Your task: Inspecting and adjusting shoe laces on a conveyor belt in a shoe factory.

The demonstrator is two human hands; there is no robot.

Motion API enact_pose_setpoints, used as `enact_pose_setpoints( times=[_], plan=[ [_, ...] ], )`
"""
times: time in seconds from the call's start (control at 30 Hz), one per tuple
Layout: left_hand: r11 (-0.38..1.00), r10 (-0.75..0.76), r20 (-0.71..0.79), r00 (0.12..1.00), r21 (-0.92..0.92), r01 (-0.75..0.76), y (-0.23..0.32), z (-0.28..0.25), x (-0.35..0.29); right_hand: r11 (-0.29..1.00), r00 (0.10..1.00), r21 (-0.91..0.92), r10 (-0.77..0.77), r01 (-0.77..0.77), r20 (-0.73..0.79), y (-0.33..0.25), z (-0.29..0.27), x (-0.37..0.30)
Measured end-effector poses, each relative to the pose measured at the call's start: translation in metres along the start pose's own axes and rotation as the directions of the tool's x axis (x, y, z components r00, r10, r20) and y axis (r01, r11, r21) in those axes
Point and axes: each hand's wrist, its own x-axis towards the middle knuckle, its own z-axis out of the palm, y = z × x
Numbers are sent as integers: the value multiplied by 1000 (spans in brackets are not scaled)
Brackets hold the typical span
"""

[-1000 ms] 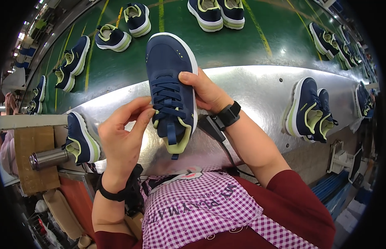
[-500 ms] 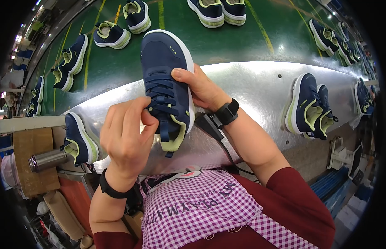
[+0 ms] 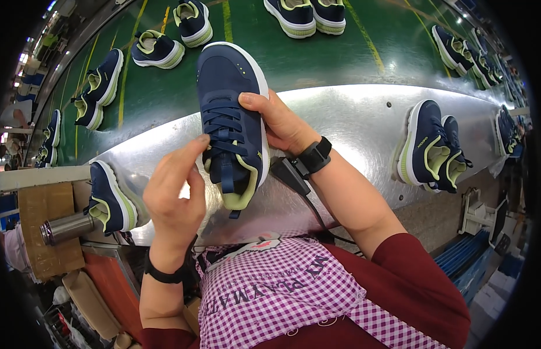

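A navy sneaker (image 3: 226, 75) with flat navy laces, a white sole edge and a pale green lining is held up in front of me, toe pointing away. My right hand (image 3: 280, 123) grips its right side, thumb on the upper beside the laces, other fingers mostly hidden behind the sole. At the shoe's left edge, my left hand (image 3: 176, 189) puts its index fingertip against the side of the lacing. Its thumb stands apart from that finger, with nothing visible between them. The heel pull loop hangs toward me.
Beyond the shiny metal ledge (image 3: 346, 116), a green surface with yellow lines (image 3: 253, 64) carries several similar sneakers. One pair (image 3: 424, 142) stands on the ledge at right, and a single sneaker (image 3: 110, 198) at left beside a steel flask (image 3: 66, 228). A black cable (image 3: 320, 212) runs from my right wrist.
My left thumb has drawn away from the index finger, and the left hand has eased off the laces. The held sneaker has barely shifted; my right hand keeps its grip.
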Motion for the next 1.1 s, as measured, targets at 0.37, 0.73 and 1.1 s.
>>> enact_pose_setpoints(
  times=[0.37, 0.73, 1.1],
  plan=[
    [977, 214, 156, 964, -42, -210, 6, -9, 57, 998, 999, -40, -41, 40, -11, -2, 6, -2],
    [676, 350, 804, 481, 138, -724, 36, -13, 106, 987, 995, -140, -83, 76, -48, 0, 5, -2],
    [750, 400, 766, 503, 42, -660, 25, -22, 111, 987, 998, -153, -49, 42, -39, 0, 6, 0]
  ],
)
